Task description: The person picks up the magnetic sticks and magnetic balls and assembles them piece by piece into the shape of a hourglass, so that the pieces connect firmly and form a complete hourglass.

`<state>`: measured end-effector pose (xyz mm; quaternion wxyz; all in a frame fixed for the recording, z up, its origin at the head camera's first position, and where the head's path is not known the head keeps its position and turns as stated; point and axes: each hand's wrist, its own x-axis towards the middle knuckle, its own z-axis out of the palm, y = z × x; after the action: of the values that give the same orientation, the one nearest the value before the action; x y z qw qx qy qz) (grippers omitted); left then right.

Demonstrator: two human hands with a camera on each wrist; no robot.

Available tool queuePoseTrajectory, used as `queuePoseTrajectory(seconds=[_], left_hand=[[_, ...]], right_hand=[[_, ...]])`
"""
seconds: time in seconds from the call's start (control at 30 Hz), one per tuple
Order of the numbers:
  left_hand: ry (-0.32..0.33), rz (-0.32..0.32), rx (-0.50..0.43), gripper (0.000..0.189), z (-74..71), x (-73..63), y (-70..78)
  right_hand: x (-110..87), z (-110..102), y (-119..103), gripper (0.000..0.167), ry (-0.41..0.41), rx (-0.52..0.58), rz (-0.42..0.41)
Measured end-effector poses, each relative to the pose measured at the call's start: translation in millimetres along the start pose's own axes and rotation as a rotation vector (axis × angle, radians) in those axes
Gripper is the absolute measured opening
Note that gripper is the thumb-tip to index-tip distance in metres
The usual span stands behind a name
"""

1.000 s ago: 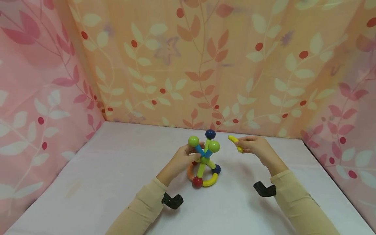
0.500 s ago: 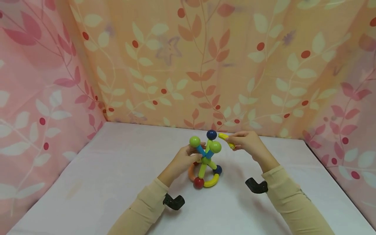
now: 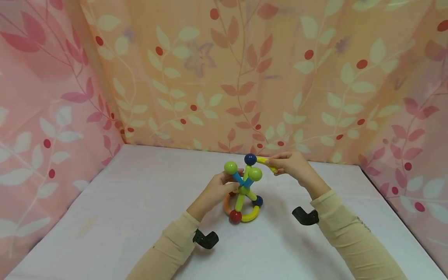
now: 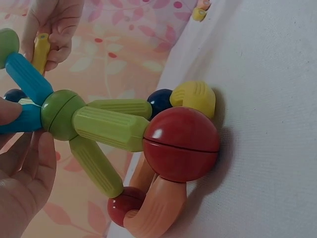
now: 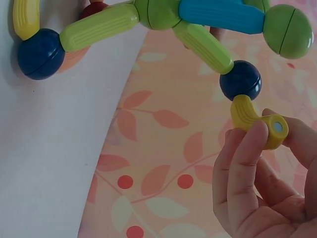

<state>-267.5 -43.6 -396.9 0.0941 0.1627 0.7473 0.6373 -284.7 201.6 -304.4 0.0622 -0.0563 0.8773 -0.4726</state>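
A magnetic stick-and-ball model stands on the table, built round a green centre ball [image 4: 63,115]. Its base is a ring of curved orange and yellow sticks with red [image 3: 235,217] and dark blue balls. Two blue sticks with green balls [image 3: 230,168] slant upward. My left hand [image 3: 214,192] holds the model by a blue stick [image 4: 22,119] beside the centre ball. My right hand [image 3: 292,167] pinches a curved yellow stick [image 5: 242,111] between thumb and fingers. One end of that stick touches the upper dark blue ball [image 5: 240,80]; the other end, with a silver magnet, is free.
A white cloth covers the table [image 3: 115,217], bounded by floral curtains [image 3: 196,77] at the back and sides. Black camera mounts [image 3: 305,216] hang at both wrists. In the left wrist view, a small yellow piece [image 4: 199,14] lies near the top edge.
My right hand has moved left, bringing the curved yellow stick from apart to touching the upper dark blue ball. My left hand and the model have stayed in place.
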Motion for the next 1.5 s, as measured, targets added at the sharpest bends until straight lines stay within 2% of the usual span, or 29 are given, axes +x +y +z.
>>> queuePoseTrajectory(seconds=[0.2, 0.4, 0.67, 0.97, 1.33, 1.4, 1.5], left_hand=[[0.011, -0.013, 0.0, 0.043, -1.4, -0.4, 0.9], [0.008, -0.033, 0.007, 0.041, 0.7, -1.8, 4.1], [0.002, -0.025, 0.005, 0.04, -0.2, -1.2, 3.5], [0.007, -0.019, 0.009, 0.039, 0.6, -1.8, 3.3], [0.009, -0.027, 0.02, 0.042, 1.2, -0.9, 4.2], [0.014, -0.032, 0.017, 0.044, 1.3, -1.7, 4.9], [0.013, -0.037, 0.011, 0.044, 2.0, -3.1, 5.6]], right_hand=[[0.0, -5.2, 0.3, 0.048, -0.069, 0.074, 0.029], [-3.8, -9.3, 4.6, 0.048, -0.123, 0.216, 0.06], [-5.7, -7.7, 6.0, 0.017, -0.2, 0.439, 0.081], [-15.5, 3.6, 2.9, 0.016, -0.122, 0.513, 0.086], [-16.2, 12.8, 5.2, 0.01, -0.107, 0.651, 0.136], [-16.8, 14.3, 5.0, 0.013, -0.119, 0.681, 0.151], [-17.9, 16.0, 5.1, 0.027, -0.131, 0.714, 0.169]])
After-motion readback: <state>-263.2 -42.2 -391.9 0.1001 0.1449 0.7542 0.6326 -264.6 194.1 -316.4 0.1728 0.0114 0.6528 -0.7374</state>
